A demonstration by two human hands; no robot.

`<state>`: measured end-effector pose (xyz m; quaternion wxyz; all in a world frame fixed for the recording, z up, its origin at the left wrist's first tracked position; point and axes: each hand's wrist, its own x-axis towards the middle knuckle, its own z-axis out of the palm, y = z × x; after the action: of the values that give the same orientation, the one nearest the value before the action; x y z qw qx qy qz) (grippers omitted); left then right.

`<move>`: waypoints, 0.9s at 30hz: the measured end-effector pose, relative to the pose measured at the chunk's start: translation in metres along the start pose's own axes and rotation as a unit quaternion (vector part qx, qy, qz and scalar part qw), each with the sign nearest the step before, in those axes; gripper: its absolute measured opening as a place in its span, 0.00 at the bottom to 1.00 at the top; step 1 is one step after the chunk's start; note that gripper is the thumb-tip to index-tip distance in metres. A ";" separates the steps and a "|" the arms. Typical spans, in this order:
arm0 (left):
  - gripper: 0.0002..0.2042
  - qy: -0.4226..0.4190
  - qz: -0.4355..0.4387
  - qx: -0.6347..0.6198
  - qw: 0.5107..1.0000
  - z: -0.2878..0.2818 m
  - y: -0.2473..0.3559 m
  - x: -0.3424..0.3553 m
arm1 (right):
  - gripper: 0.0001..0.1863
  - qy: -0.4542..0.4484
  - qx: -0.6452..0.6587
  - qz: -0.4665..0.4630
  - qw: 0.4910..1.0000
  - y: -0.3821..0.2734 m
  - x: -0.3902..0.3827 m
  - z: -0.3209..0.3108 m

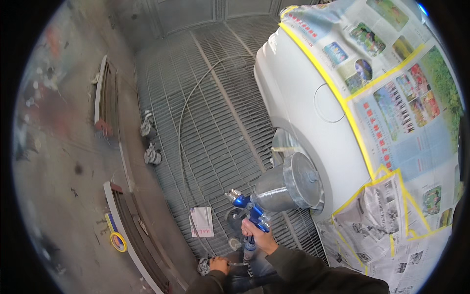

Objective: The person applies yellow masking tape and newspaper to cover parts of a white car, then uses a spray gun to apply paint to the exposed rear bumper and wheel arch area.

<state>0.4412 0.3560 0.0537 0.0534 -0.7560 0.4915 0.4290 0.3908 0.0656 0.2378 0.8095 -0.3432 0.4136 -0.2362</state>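
My right hand (257, 235) is closed on the handle of a blue spray gun (252, 210), which carries a metal paint cup (281, 188) with a lid. An air fitting (248, 250) and hose hang below the grip. My left hand (219, 263) is low at the bottom, fingers curled beside small grey metal pieces; what they hold is too small to make out. The white car panel (306, 127), with a round fuel flap and wheel arch, is right of the gun, edged by yellow masking tape (320, 73) and newspaper sheets (401, 112).
A grated floor (220, 122) carries a long thin hose (181, 132) and a paper sheet (200, 220). The stained wall (63, 147) at left has two long fixtures (100, 93) and a yellow tape roll (118, 241). Grey lumpy objects (149, 125) sit along its foot.
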 end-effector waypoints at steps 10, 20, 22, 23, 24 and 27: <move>0.13 0.071 -0.021 0.188 0.979 -0.168 -0.087 0.121 | 0.05 0.172 -0.278 0.095 0.940 -0.142 -0.017 -0.012; 0.15 0.189 0.245 0.129 0.942 -0.347 0.013 0.181 | 0.28 0.340 -0.243 -0.276 0.866 -0.239 -0.038 0.024; 0.18 0.160 0.255 0.146 0.942 -0.380 0.018 0.176 | 0.30 0.354 -0.163 -0.260 0.884 -0.213 -0.033 0.012; 0.18 0.143 0.264 0.146 0.943 -0.386 0.023 0.184 | 0.28 0.369 -0.218 -0.241 0.871 -0.202 -0.039 -0.005; 0.19 0.125 0.272 0.144 0.943 -0.392 0.026 0.192 | 0.27 0.384 -0.272 -0.220 0.855 -0.192 -0.046 -0.022; 0.21 0.086 0.285 0.150 0.943 -0.419 0.026 0.213 | 0.22 0.388 -0.242 -0.212 0.864 -0.217 -0.035 0.000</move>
<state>0.7021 -0.0165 0.1755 -0.0007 -0.6017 0.7477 0.2810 0.3509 -0.0526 0.4183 0.4057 -0.4884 0.6554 -0.4091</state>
